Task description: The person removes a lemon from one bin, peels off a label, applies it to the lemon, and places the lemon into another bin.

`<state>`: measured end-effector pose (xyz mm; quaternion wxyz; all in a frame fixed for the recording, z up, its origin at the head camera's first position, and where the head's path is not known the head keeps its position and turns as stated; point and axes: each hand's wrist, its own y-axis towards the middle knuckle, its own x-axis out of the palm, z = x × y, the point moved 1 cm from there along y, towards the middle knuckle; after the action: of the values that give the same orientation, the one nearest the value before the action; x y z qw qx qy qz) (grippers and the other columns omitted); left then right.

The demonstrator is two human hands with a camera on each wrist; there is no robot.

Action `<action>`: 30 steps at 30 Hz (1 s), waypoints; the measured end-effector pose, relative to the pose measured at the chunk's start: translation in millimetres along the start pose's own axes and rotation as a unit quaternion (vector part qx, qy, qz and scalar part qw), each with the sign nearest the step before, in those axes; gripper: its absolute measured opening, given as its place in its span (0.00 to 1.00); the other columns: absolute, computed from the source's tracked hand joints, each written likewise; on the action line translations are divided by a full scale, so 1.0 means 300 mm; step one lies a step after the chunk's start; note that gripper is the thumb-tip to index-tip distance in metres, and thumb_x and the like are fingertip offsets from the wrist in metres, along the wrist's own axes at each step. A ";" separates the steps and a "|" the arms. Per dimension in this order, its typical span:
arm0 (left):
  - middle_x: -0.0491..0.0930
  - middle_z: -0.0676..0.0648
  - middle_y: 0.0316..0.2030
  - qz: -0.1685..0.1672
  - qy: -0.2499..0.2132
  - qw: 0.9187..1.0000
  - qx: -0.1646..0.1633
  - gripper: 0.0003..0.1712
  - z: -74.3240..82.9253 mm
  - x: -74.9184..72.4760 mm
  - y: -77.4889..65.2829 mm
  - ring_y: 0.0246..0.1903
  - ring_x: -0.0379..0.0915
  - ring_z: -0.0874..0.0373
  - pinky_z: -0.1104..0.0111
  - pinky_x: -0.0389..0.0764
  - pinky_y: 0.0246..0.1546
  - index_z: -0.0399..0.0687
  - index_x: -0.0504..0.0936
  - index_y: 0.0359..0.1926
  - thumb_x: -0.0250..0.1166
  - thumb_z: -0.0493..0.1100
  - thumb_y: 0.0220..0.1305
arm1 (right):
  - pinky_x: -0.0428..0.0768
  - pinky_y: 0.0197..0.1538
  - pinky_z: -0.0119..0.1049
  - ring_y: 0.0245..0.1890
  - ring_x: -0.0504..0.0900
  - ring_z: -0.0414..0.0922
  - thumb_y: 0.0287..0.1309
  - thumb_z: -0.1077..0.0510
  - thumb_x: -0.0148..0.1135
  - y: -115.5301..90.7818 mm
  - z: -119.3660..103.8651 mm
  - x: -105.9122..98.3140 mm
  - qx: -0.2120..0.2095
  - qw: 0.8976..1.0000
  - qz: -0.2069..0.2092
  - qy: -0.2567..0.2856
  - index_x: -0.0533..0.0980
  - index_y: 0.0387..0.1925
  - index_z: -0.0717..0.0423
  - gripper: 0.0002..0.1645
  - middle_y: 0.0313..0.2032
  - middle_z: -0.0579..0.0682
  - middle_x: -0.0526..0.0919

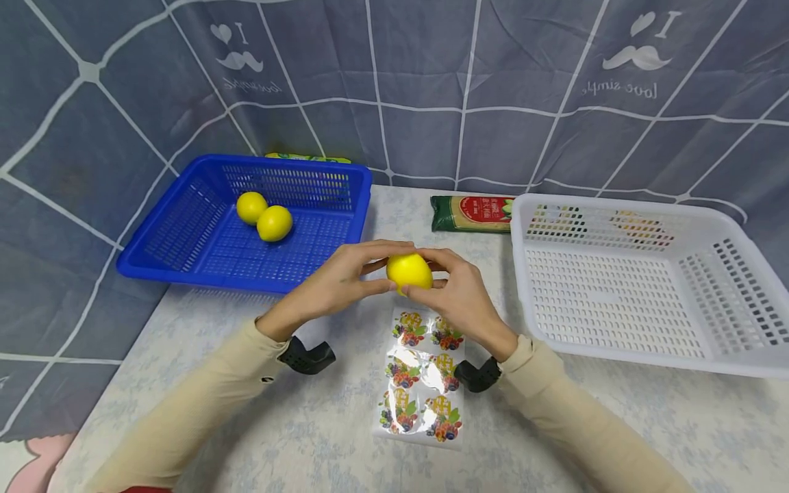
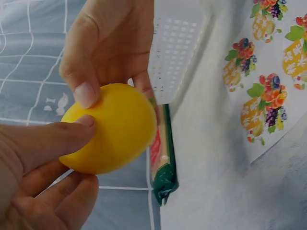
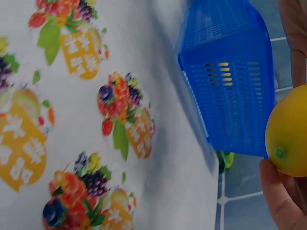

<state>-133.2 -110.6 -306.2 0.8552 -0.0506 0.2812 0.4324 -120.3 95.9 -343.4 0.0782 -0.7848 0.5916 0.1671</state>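
Between both hands, above the table, is a yellow lemon [image 1: 409,272]. My left hand [image 1: 342,279] holds it from the left, with the thumb on its near side and fingers behind. From the other side my right hand [image 1: 459,291] grips the same lemon [image 2: 115,129], thumb pressed to its skin. A small green stem spot shows on the lemon [image 3: 288,134] in the right wrist view. Below the hands lies a sheet of fruit stickers [image 1: 422,383], its upper right part overlapped by the right hand.
A blue basket [image 1: 243,277] at the left holds two lemons [image 1: 274,223]. On the right stands a white basket [image 1: 622,359]. A green and red noodle packet [image 1: 471,213] lies at the back beside it. A grey curtain [image 1: 425,82] hangs behind the table [image 1: 333,424].
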 end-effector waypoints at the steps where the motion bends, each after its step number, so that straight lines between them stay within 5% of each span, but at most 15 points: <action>1: 0.73 0.43 0.63 0.006 0.003 1.000 -0.001 0.26 -0.001 0.007 0.002 0.66 0.65 0.52 0.63 0.69 0.63 0.38 0.75 0.63 0.64 0.29 0.63 | 0.82 0.48 0.34 0.48 0.81 0.48 0.53 0.54 0.72 -0.002 0.003 -0.002 -0.001 1.000 -0.001 -0.004 0.73 0.63 0.57 0.35 0.53 0.52 0.77; 18: 0.78 0.38 0.57 0.172 -0.007 0.983 -0.061 0.26 -0.040 0.126 0.018 0.59 0.74 0.48 0.72 0.78 0.50 0.32 0.77 0.59 0.70 0.32 0.59 | 0.72 0.62 0.32 0.64 0.72 0.45 0.58 0.56 0.70 -0.019 0.069 -0.021 0.036 0.995 0.020 0.086 0.66 0.69 0.56 0.39 0.65 0.52 0.71; 30: 0.75 0.33 0.58 0.160 0.038 0.982 -0.092 0.27 -0.080 0.188 0.051 0.58 0.74 0.45 0.67 0.79 0.50 0.27 0.73 0.62 0.67 0.32 0.62 | 0.73 0.58 0.29 0.66 0.69 0.48 0.61 0.58 0.68 -0.024 0.133 -0.043 0.024 0.999 0.024 0.036 0.64 0.70 0.59 0.39 0.68 0.56 0.68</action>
<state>-129.1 -69.0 -353.6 0.7555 -0.1004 0.2770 0.5852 -123.4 122.4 -376.5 0.0716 -0.7736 0.6169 0.1258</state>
